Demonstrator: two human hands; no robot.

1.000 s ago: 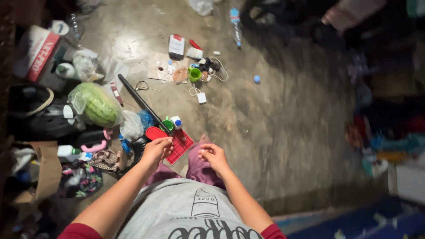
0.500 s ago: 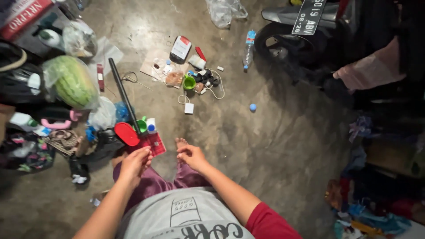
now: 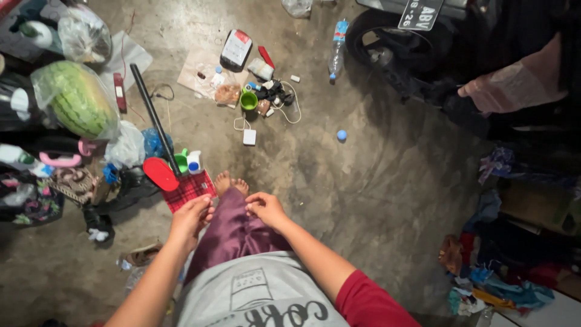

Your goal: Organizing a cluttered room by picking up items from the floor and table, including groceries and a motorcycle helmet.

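A person stands barefoot on a concrete floor (image 3: 363, 181), both hands at the purple trousers (image 3: 233, 230). The left hand (image 3: 192, 217) and right hand (image 3: 265, 209) each pinch the shiny fabric at the thighs, fingers closed on the cloth. Just left of the feet lie a red plaid cloth (image 3: 189, 189) and a red lid (image 3: 160, 174). Farther left sits a bagged watermelon (image 3: 77, 100); a green cup (image 3: 249, 100) stands among far clutter.
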